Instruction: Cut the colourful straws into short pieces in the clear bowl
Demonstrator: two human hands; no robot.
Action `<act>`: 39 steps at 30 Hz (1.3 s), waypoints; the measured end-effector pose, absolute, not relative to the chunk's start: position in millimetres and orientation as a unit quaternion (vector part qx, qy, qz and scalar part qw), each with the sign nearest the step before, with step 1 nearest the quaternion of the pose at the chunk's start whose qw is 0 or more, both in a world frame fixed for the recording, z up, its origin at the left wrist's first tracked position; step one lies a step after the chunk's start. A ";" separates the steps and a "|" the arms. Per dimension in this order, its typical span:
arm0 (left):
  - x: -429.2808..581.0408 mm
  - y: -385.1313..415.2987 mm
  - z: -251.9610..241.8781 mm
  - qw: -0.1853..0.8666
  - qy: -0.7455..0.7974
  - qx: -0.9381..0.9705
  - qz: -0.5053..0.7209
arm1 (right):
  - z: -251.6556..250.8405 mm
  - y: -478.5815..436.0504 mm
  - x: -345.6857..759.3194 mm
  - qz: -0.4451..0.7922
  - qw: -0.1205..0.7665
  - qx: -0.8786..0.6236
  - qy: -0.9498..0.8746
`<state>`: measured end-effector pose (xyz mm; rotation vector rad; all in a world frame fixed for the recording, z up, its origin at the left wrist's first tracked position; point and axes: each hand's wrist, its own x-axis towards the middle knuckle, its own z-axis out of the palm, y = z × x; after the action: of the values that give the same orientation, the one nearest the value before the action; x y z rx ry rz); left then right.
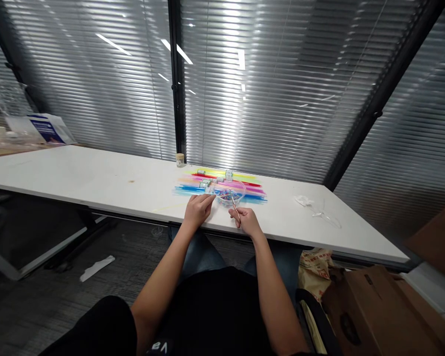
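My left hand (pixel 198 208) rests on the white table (pixel 96 180) near its front edge, fingers curled, fingertips at the rim of a clear round dish (pixel 241 188) holding small coloured bits. My right hand (pixel 247 220) is closed on a thin reddish stick (pixel 234 206) whose tip points into the dish. Behind the dish lie rows of coloured strips (pixel 222 184) in yellow, red, pink and blue, with a few small clear blocks on them.
A small jar (pixel 180 159) stands at the table's back edge. Clear plastic scraps (pixel 315 207) lie to the right. A blue and white box (pixel 48 129) sits far left. Cardboard boxes (pixel 378 306) and a bag stand on the floor at right. Blinds cover the window behind.
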<state>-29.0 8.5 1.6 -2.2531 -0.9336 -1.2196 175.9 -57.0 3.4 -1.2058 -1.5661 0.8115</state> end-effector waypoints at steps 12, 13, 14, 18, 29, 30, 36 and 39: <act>-28.8 7.8 2.1 0.201 -0.341 -0.812 -0.429 | -0.2 -53.5 175.7 0.371 0.507 -0.475 -0.616; -28.7 7.7 2.1 0.201 -0.344 -0.809 -0.432 | -0.5 -53.0 175.7 0.372 0.515 -0.470 -0.613; -28.6 7.6 2.0 0.201 -0.347 -0.806 -0.435 | -0.8 -52.5 175.8 0.372 0.519 -0.467 -0.612; -28.6 8.6 1.5 0.209 -0.341 -0.801 -0.445 | -1.1 -52.1 176.2 0.341 0.499 -0.477 -0.638; -28.2 7.1 2.9 0.220 -0.313 -0.811 -0.443 | 4.2 -57.7 174.5 0.311 0.455 -0.502 -0.666; -28.2 6.9 3.1 0.219 -0.311 -0.812 -0.443 | 4.0 -57.5 174.4 0.312 0.456 -0.503 -0.665; -28.7 7.5 2.8 0.214 -0.310 -0.818 -0.435 | 3.4 -57.7 174.7 0.310 0.463 -0.500 -0.663; -28.8 7.9 2.5 0.215 -0.307 -0.819 -0.434 | 3.6 -58.2 174.9 0.313 0.466 -0.498 -0.661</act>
<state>-28.8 7.9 2.5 -2.2714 -0.8514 -1.2046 174.9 -58.2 3.6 -1.2217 -1.6233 0.7683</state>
